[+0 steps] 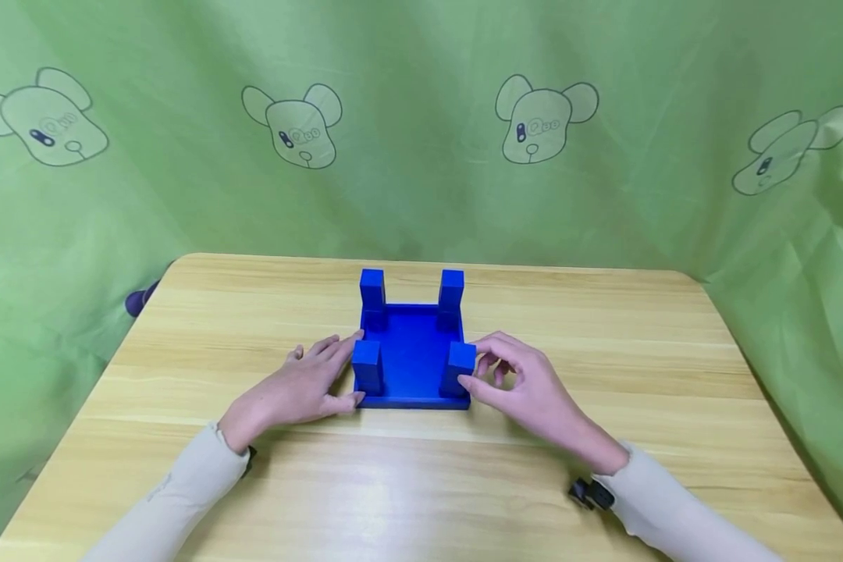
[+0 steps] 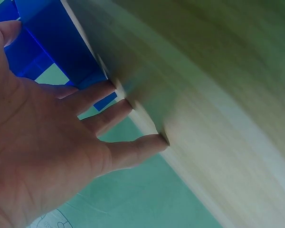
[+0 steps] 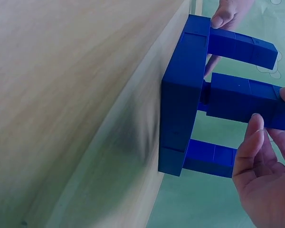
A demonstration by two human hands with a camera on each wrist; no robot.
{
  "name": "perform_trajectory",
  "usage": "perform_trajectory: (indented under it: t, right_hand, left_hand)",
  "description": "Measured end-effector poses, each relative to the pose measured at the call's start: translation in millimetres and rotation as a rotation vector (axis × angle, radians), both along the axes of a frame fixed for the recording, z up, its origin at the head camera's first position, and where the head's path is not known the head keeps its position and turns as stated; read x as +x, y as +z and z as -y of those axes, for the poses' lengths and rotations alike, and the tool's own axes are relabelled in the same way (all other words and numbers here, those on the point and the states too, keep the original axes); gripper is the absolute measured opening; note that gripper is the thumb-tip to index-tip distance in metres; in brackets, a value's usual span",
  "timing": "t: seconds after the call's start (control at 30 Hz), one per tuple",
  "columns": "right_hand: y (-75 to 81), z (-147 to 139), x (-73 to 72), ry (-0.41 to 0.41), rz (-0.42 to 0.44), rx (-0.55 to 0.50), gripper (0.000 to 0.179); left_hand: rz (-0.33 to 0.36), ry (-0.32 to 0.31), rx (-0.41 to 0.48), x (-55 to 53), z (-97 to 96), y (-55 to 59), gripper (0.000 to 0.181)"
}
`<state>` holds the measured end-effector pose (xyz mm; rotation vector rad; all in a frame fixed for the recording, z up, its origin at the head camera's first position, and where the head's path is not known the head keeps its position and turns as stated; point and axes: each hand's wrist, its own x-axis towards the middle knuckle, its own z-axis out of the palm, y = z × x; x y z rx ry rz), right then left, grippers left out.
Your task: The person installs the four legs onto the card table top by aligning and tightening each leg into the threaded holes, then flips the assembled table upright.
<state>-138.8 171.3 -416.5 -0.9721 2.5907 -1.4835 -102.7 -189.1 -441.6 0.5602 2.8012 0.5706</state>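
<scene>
A blue square base (image 1: 414,359) with a raised rim lies on the table and has a blue post standing at each corner. My right hand (image 1: 527,382) pinches the near right post (image 1: 460,368) between thumb and fingers, close to its top. A narrow gap shows between this post (image 3: 242,97) and the base in the right wrist view. At the left side of the base, my left hand (image 1: 302,386) lies with straight, spread fingers. Its thumb touches the near left corner, and several fingertips (image 2: 154,141) rest on the tabletop in the left wrist view.
The near left post (image 1: 368,368), far left post (image 1: 373,293) and far right post (image 1: 451,293) rise from the base. Wood-grain tabletop (image 1: 604,351) surrounds it. A green curtain (image 1: 421,195) with printed animal heads hangs behind and beside the table.
</scene>
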Motion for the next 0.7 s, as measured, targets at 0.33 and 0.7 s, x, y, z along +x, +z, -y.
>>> perform_trajectory:
  t: [0.33, 0.7]
  right_hand:
    - [-3.8, 1.3, -1.7, 0.018, -0.01, -0.006, 0.035]
    - [-4.1, 4.8, -3.8, -0.012, 0.039, 0.028, 0.038]
  left_hand:
    - [-0.004, -0.003, 0.001, 0.3, -0.8, 0.3, 0.096]
    - [-0.008, -0.001, -0.009, 0.3, -0.6, 0.1, 0.097]
